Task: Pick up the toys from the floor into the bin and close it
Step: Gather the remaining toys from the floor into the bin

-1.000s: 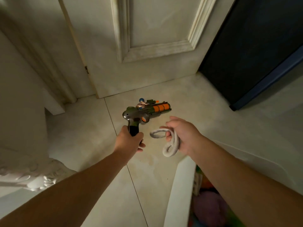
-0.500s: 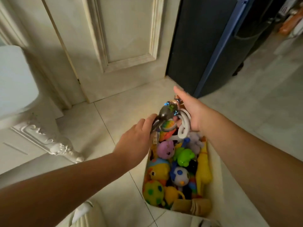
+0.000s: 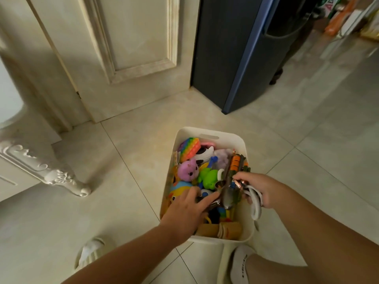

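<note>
Both hands have come down over the bin [image 3: 242,142]: my right hand [image 3: 265,189] pinches the toy gun [image 3: 235,163], atop the heaped toys, plus a white looped toy [image 3: 256,204]; my left hand [image 3: 184,212] lies flat on its handle. Released there, it could slide out.

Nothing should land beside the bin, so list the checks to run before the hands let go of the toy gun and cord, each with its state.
1. Toy gun over the white bin, inside its rim: ok.
2. Right hand grips the white looped cord and pinches the gun's top: ok.
3. Left hand hold on the gun's grip: cannot tell, fingers cover it.
4. Cord hangs inside the right rim: cannot tell, it dangles right at the edge.
5. Room among the toys: not ok, they pile near the rim.
6. Lid in reach: cannot tell, none in view.
</note>
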Tool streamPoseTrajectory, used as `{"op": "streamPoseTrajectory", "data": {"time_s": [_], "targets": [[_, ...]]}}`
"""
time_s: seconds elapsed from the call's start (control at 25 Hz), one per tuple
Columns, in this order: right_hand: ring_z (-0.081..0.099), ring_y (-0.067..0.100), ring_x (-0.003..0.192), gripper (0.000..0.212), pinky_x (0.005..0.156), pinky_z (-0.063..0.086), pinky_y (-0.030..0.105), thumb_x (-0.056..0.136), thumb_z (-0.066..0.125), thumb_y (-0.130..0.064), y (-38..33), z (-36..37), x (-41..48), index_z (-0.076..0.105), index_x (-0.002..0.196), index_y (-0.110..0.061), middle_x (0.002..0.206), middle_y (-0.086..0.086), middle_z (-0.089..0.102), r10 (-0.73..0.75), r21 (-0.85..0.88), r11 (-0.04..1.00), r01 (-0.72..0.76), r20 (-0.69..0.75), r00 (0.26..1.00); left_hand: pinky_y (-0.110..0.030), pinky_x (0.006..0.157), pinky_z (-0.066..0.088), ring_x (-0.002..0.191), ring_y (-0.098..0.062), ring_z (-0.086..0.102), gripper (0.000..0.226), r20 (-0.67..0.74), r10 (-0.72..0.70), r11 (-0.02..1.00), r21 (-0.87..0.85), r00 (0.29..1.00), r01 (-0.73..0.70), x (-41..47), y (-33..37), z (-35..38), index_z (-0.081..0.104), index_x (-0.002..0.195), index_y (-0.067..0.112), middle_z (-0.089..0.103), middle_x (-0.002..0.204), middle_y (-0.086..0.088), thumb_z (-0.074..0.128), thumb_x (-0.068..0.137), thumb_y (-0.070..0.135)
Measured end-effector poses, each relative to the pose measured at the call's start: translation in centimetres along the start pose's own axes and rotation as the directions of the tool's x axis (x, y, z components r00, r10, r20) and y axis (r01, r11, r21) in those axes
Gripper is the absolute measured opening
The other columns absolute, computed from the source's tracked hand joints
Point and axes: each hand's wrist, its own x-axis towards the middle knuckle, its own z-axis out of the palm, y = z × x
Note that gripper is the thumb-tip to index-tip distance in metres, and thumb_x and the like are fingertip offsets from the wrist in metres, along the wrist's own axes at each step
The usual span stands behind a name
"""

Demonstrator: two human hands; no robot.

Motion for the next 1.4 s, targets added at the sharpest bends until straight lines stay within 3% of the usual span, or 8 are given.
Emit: {"op": "streamPoseTrajectory", "data": {"time_s": [0.2, 0.36, 0.56, 0.64, 0.8, 1.04, 1.24, 1.4], "targets": [[0.047, 0.013, 0.043, 0.015, 0.036, 0.037, 0.016, 0.084, 0.070, -0.017, -0.8, 0.9, 1.2, 0.063, 0.078, -0.005, 0.062, 0.009, 0.057, -0.035, -0.100, 0.995, 0.025, -0.096, 0.995, -0.031, 0.096, 0.039, 0.113, -0.016, 0.043, 0.065, 0.146, -0.044, 0.994, -0.095, 0.988, 0.059, -0.1, -1.4, 0.8, 0.015, 0.146, 0.047, 0.043, 0.126, 0.004, 0.048, 0.090, 0.049], [0.046, 0.013, 0.049, 0.015, 0.045, 0.038, 0.021, 0.080, 0.074, -0.018, -0.7, 0.5, 1.2, 0.066, 0.083, -0.006, 0.067, 0.009, 0.060, -0.022, -0.097, 0.995, 0.020, -0.021, 1.000, -0.029, 0.102, 0.032, 0.121, -0.014, 0.038, 0.072, 0.153, -0.043, 0.995, -0.078, 0.987, 0.056, 0.4, -1.5, 0.7, 0.028, 0.144, 0.038, 0.046, 0.136, 0.010, 0.050, 0.080, 0.061], [0.042, 0.012, 0.046, 0.044, 0.040, 0.036, 0.020, 0.073, 0.079, -0.045, -2.5, -0.3, -0.1, 0.067, 0.096, -0.009, 0.073, 0.009, 0.057, -0.109, -0.141, 0.984, 0.112, 0.034, 0.994, -0.017, 0.089, 0.033, 0.117, -0.015, 0.048, 0.064, 0.222, -0.111, 0.908, -0.373, 0.969, 0.190, 1.5, -0.6, 0.4, 0.039, 0.142, 0.026, 0.054, 0.128, 0.001, 0.066, 0.084, 0.036], [0.044, 0.011, 0.042, 0.047, 0.039, 0.036, 0.021, 0.076, 0.073, -0.054, -4.3, -1.0, -0.8, 0.068, 0.094, -0.010, 0.079, 0.009, 0.061, -0.229, -0.060, 0.973, 0.224, -0.080, 0.970, -0.015, 0.096, 0.034, 0.121, -0.012, 0.049, 0.065, 0.197, -0.181, 0.868, -0.428, 0.963, 0.251, 1.5, -1.4, 0.2, 0.038, 0.143, 0.025, 0.053, 0.134, 0.003, 0.068, 0.085, 0.029], [0.049, 0.009, 0.039, 0.011, 0.035, 0.035, 0.016, 0.090, 0.064, -0.019, -6.8, -1.5, -2.3, 0.068, 0.100, -0.015, 0.079, 0.011, 0.066, -0.441, 0.232, 0.851, 0.471, -0.171, 0.881, -0.023, 0.101, 0.041, 0.119, -0.011, 0.051, 0.065, 0.186, -0.218, 0.866, -0.416, 0.958, 0.278, 1.1, -1.9, -0.3, 0.037, 0.144, 0.027, 0.054, 0.132, 0.007, 0.067, 0.086, 0.032], [0.043, 0.011, 0.045, 0.038, 0.038, 0.036, 0.020, 0.088, 0.059, -0.005, -7.5, 0.3, -3.6, 0.062, 0.115, -0.031, 0.075, 0.009, 0.068, -0.571, 0.327, 0.726, 0.605, -0.202, 0.795, -0.029, 0.101, 0.037, 0.125, -0.015, 0.041, 0.064, 0.204, -0.131, 0.958, -0.226, 0.970, 0.177, 1.1, -0.8, -0.3, 0.030, 0.146, 0.030, 0.048, 0.137, 0.003, 0.059, 0.089, 0.038], [0.041, 0.010, 0.041, 0.041, 0.038, 0.033, 0.021, 0.089, 0.060, -0.006, -7.6, 1.3, -3.7, 0.053, 0.125, -0.025, 0.070, 0.008, 0.069, -0.571, 0.305, 0.752, 0.585, -0.144, 0.808, -0.035, 0.097, 0.039, 0.120, -0.019, 0.042, 0.060, 0.292, -0.093, 0.995, -0.004, 0.952, 0.098, 1.8, -0.1, 0.1, 0.033, 0.143, 0.030, 0.049, 0.133, 0.001, 0.050, 0.090, 0.051], [0.040, 0.013, 0.044, 0.040, 0.038, 0.031, 0.021, 0.089, 0.061, -0.005, -6.9, 2.2, -3.1, 0.052, 0.125, -0.023, 0.076, 0.014, 0.068, -0.532, 0.290, 0.787, 0.545, -0.129, 0.837, -0.038, 0.094, 0.035, 0.121, -0.022, 0.040, 0.056, 0.209, -0.176, 0.974, 0.175, 0.962, 0.140, 1.9, 0.4, 1.0, 0.031, 0.142, 0.030, 0.046, 0.131, 0.000, 0.043, 0.093, 0.054]]}}
